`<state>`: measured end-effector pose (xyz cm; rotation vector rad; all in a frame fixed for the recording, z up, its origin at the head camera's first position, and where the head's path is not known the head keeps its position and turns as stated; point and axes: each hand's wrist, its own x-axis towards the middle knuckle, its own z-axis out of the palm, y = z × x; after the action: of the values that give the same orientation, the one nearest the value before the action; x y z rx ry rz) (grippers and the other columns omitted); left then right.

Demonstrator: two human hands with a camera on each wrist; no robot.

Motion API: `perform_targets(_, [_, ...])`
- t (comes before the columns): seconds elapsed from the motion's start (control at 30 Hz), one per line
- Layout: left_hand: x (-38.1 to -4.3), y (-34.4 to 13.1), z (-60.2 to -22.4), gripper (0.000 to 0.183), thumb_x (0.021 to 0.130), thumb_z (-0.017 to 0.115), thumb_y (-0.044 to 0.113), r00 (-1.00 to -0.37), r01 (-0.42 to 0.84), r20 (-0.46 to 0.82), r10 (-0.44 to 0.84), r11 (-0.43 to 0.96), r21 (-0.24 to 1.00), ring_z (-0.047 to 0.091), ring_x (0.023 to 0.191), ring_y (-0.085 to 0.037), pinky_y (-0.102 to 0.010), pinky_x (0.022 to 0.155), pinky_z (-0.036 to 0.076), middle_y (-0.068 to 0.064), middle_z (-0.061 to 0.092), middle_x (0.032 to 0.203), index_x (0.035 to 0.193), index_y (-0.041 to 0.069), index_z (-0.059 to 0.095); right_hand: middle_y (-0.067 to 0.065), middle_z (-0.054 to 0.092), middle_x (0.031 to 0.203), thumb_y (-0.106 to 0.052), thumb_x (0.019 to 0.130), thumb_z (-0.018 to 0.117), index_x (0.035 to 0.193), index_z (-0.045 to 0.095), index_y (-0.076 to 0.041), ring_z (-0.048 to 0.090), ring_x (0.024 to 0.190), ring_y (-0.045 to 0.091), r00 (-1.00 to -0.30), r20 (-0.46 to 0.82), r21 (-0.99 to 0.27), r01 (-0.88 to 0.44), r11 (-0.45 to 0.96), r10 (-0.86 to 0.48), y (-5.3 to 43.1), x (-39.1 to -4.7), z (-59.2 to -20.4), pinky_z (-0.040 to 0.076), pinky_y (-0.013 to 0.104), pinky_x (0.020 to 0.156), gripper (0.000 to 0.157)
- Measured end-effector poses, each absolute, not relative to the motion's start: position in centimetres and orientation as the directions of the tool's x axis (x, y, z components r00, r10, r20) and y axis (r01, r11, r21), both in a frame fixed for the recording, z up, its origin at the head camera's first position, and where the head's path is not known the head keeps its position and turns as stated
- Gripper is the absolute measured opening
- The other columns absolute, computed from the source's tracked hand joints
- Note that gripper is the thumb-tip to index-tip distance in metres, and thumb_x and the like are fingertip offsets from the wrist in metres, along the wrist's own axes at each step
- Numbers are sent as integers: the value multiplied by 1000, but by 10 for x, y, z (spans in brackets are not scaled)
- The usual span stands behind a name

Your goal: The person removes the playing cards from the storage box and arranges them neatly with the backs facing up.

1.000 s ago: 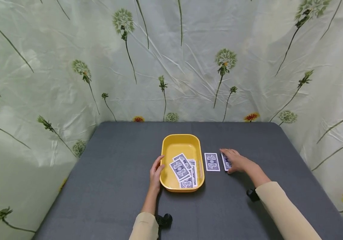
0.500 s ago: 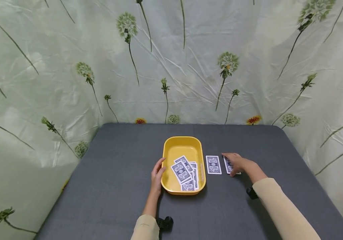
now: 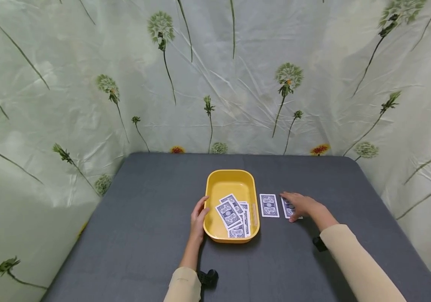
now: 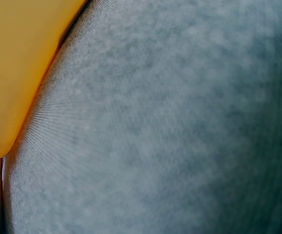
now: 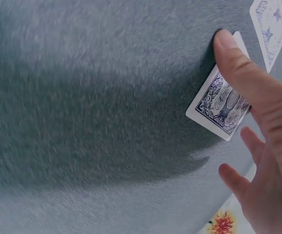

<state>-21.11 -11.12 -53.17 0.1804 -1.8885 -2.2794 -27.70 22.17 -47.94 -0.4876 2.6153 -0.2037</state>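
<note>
My left hand (image 3: 197, 222) grips the left side of a yellow plastic tray (image 3: 251, 180), thumb over the rim. Inside the tray lie several playing cards (image 3: 228, 214), patterned blue backs up and overlapping. To the right of the tray, one playing card (image 3: 269, 205) lies face down on the table. Beyond it my right hand (image 3: 304, 205) spans another playing card (image 3: 288, 206), its thumb at the near edge and fingertips at the far edge, partly covering it. In the right wrist view the thumb (image 5: 243, 68) overlaps this card's edge.
A dark grey cloth covers the table (image 3: 144, 226). Behind and beside it hangs a pale curtain (image 3: 238, 84) with dandelion prints. Black wrist cameras sit under both forearms, below beige sleeves (image 3: 355, 256).
My right hand has shifted slightly over the far-right card, and more of the card's near right corner shows. The left hand stays on the tray. The head view has tilted a little.
</note>
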Motion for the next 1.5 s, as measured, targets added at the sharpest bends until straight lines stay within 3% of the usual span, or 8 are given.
perform_targets(0.13, [-214, -111, -539, 39, 87, 45, 1, -978, 62, 25, -209, -173, 983, 40, 124, -24, -11, 88, 35, -14, 45, 136, 125, 1, 52, 24, 27, 144, -26, 72, 74, 137, 34, -3, 25, 130, 45, -843, -381, -261, -295, 919, -379, 223, -269, -476, 22, 63, 99, 80])
perform_targets(0.27, [-213, -111, -539, 38, 87, 45, 1, -976, 70, 33, -217, -162, 984, 39, 125, -23, -11, 89, 34, -14, 46, 135, 125, 2, 52, 23, 42, 134, -25, 81, 64, 129, 46, -4, 37, 123, 43, -865, -322, -242, -318, 917, -385, 213, -267, -467, 29, 62, 95, 55])
perform_targets(0.5, [-215, -110, -540, 39, 87, 45, 3, -977, 68, 34, -209, -157, 985, 40, 124, -23, -11, 89, 35, -13, 46, 135, 125, 4, 52, 11, 61, 115, -23, 88, 56, 117, 58, -9, 55, 107, 29, -915, -109, -257, -353, 900, -390, 173, -266, -449, 42, 49, 91, 32])
perform_targets(0.7, [-216, -110, -540, 38, 87, 46, 2, -978, 64, 29, -207, -164, 984, 38, 127, -22, -10, 91, 33, -13, 45, 136, 125, 3, 52, 5, 65, 105, -20, 87, 57, 107, 63, -12, 60, 95, 22, -872, 121, -256, -489, 834, -474, 130, -261, -443, 46, 41, 84, 23])
perform_targets(0.9, [-216, -110, -541, 38, 87, 47, 3, -975, 67, 28, -222, -169, 983, 38, 126, -21, -10, 92, 32, -12, 47, 135, 124, 3, 53, 3, 66, 101, -18, 85, 59, 101, 65, -15, 59, 94, 20, -813, 204, -233, -581, 780, -545, 97, -257, -446, 45, 40, 83, 18])
perform_targets(1.17, [-215, -111, -541, 38, 87, 47, 4, -976, 72, 38, -217, -153, 986, 40, 125, -22, -12, 91, 34, -13, 47, 135, 125, 3, 52, 3, 63, 109, -20, 82, 64, 109, 62, -14, 58, 101, 21, -736, 172, -269, -675, 687, -655, 71, -256, -457, 44, 39, 89, 27])
perform_targets(1.3, [-215, -112, -540, 38, 87, 47, 4, -979, 62, 31, -202, -151, 987, 39, 127, -24, -14, 93, 33, -12, 46, 136, 125, 4, 52, 5, 55, 125, -26, 78, 69, 123, 53, -15, 51, 115, 23, -714, 1, -311, -666, 678, -701, 64, -257, -461, 39, 40, 98, 49])
perform_targets(1.5, [-209, -112, -526, 37, 87, 45, 1, -981, 56, 29, -191, -135, 989, 38, 128, -28, -16, 94, 33, -17, 45, 136, 124, -1, 52, 5, 34, 146, -34, 71, 74, 139, 36, -18, 32, 134, 27, -710, -244, -280, -600, 749, -660, 59, -258, -464, 25, 45, 108, 80])
